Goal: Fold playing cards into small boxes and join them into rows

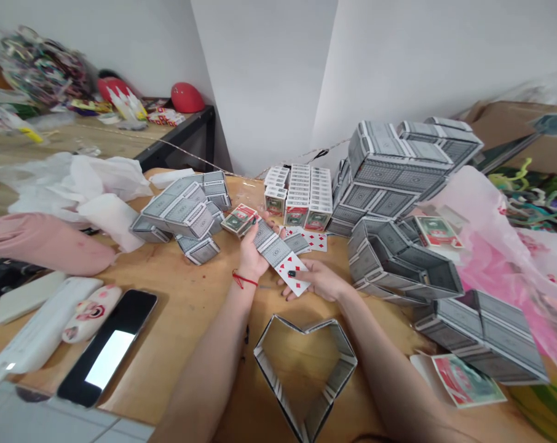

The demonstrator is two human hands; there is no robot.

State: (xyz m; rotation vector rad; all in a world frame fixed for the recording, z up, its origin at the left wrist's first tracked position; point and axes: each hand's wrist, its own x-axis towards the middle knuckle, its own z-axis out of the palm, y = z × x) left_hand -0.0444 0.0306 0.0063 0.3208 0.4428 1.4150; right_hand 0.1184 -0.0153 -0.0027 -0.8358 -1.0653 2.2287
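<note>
My left hand [253,252], with a red string at the wrist, holds a short fan of playing cards [273,247], grey patterned backs up. My right hand [319,280] pinches the nearest card of that fan, a red diamonds card [293,271] lying face up. Both hands hover over the wooden table [190,307]. Just in front of my arms stands a heart-shaped frame [306,369] made of folded cards. A red and green card box [240,219] lies just beyond my left hand.
Chains of folded grey cards are heaped at the left [181,215] and right [398,203]. Boxed decks [301,197] stand stacked at the back. A black phone [107,347], white cases, a pink cloth and plastic bags lie to the left. Pink plastic [495,258] is at the right.
</note>
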